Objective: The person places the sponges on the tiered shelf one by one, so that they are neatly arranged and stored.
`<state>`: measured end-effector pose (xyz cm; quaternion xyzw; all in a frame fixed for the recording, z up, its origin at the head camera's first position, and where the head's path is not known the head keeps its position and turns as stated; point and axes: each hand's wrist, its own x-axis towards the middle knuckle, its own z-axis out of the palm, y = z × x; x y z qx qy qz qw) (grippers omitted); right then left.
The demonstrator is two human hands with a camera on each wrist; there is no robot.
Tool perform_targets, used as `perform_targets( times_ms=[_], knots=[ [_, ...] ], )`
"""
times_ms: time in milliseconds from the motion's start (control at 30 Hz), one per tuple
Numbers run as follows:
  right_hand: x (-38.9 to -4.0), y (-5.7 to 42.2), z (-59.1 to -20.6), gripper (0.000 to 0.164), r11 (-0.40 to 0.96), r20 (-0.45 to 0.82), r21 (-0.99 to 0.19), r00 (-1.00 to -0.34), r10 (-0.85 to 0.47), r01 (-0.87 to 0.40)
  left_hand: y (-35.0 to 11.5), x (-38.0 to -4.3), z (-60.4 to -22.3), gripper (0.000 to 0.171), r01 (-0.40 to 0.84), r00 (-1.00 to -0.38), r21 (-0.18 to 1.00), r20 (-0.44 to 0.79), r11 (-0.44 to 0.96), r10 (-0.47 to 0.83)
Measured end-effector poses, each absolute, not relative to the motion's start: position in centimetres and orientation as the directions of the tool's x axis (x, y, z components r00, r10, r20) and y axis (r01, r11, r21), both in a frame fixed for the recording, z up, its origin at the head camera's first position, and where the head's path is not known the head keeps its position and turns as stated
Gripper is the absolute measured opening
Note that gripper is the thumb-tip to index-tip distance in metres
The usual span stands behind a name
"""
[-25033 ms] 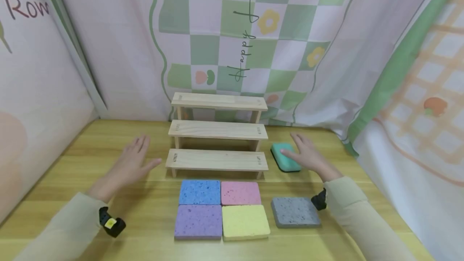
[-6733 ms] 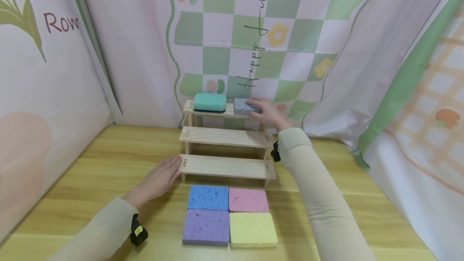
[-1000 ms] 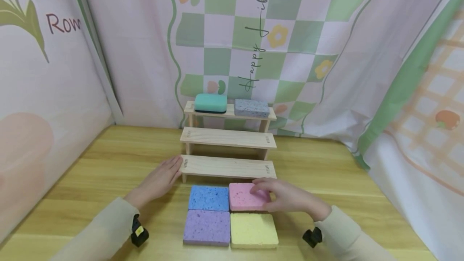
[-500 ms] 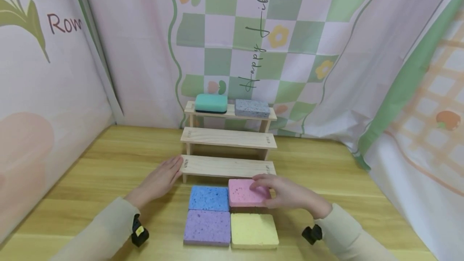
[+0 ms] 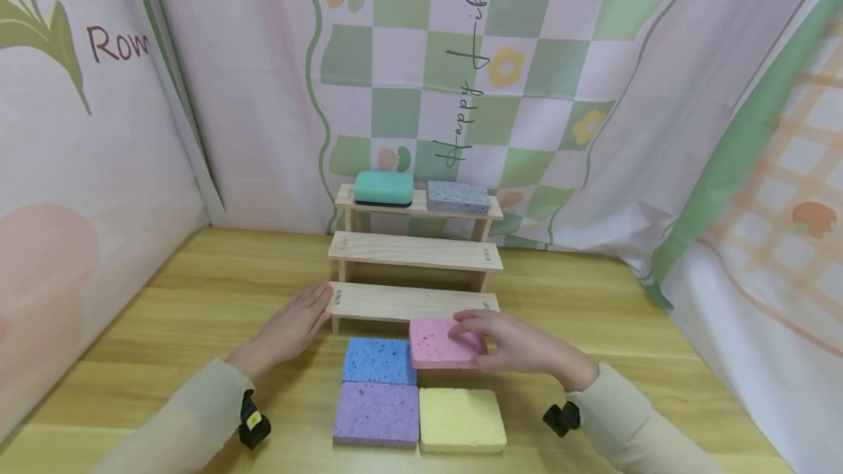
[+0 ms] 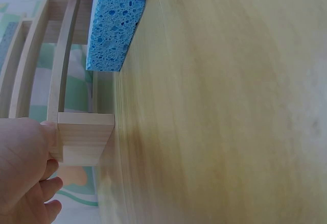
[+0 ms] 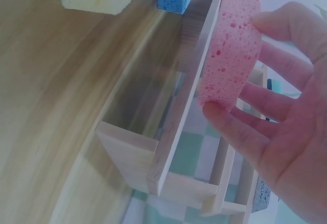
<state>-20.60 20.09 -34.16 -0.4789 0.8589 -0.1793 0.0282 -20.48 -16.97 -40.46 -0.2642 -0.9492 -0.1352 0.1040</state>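
Note:
A pink sponge (image 5: 443, 343) is in my right hand (image 5: 520, 342), which pinches it by its right end between thumb and fingers. In the right wrist view the pink sponge (image 7: 231, 45) is off the table, close to the front edge of the lowest step. My left hand (image 5: 290, 328) rests against the left end of the three-step wooden stand (image 5: 395, 301), its fingers extended and close together. In the left wrist view the fingertips of the left hand (image 6: 25, 168) touch that end. A teal sponge (image 5: 384, 187) and a grey sponge (image 5: 457, 197) sit on the top step.
In front of the stand, a blue sponge (image 5: 379, 360), a purple sponge (image 5: 376, 412) and a yellow sponge (image 5: 462, 419) lie flat on the wooden table (image 5: 158, 357). A patterned curtain (image 5: 398, 57) hangs behind the stand.
The grey sponge, under my right hand earlier, now sits alone on the top step. My right hand has lifted the pink sponge from beside the blue one toward the lowest step. Left hand steady.

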Motion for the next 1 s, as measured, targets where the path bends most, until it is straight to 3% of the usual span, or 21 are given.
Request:
perform_targets(
  times_ms=[600,1000],
  knots=[
    [-20.6,18.4,-32.9,0.043,0.495,0.102,-0.347,-0.557,-0.825,-0.797,-16.9,-20.4,-40.4,0.047,0.525,-0.843,0.206,0.260,0.826,0.470],
    [-20.8,17.2,-32.3,0.041,0.443,0.134,-0.281,-0.492,-0.860,-0.851,-16.9,-20.4,-40.4,0.046,0.526,-0.841,0.202,0.268,0.826,0.470]
  ],
)
